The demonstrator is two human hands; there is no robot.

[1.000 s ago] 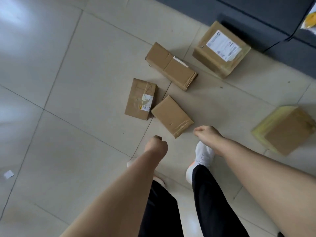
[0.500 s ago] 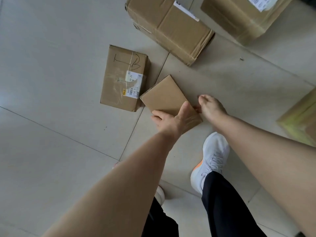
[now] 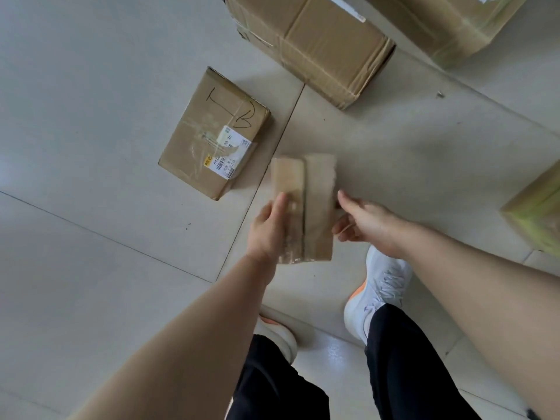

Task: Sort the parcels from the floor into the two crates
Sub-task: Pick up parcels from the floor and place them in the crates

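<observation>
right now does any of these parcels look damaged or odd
The parcel marked TB, on the floor left of the small parcel, has a torn, partly peeled shipping label under wrinkled clear tape. The small parcel, held in the left hand, is too blurred to judge.

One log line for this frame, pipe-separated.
stage: pickup | left hand: grips small parcel | right hand: at its right edge, grip unclear | labelled parcel: on floor

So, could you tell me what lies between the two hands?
A small brown parcel, in the head view: the left hand holds one edge, the right hand is at the other.
</observation>
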